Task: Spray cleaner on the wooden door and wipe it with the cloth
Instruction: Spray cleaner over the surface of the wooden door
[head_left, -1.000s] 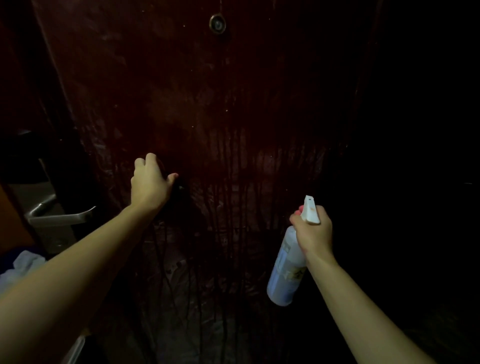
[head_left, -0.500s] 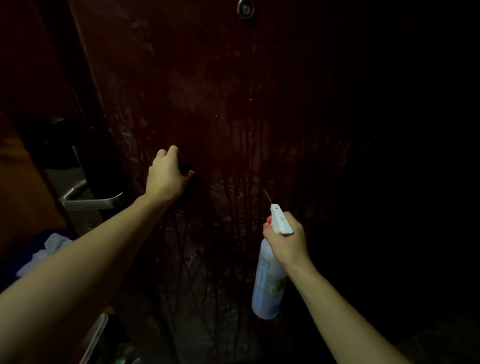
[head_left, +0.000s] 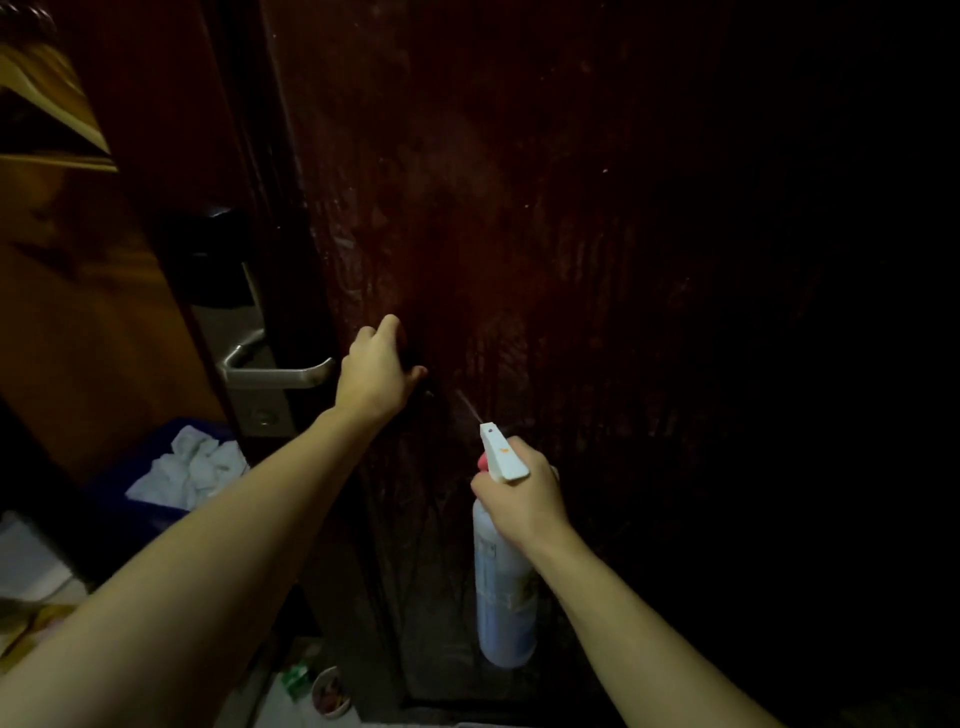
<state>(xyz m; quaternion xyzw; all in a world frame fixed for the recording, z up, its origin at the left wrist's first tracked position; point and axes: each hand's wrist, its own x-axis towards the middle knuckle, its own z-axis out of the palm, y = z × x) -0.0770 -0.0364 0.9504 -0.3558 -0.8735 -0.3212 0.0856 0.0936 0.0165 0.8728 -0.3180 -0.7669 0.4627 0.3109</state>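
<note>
From the head view, the right hand has its fingers clamped on the upright spray bottle, nozzle aimed up-left at the wooden door. The left hand, nearer the door, presses it with fingers curled, perhaps round a dark cloth; I cannot tell.

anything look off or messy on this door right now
Yes: the wooden door is smeared, with dark drip streaks running down below the left hand. The spray bottle in the right hand is misting it.

Very dim; right side black, arms lit from front, edges bowed
</note>
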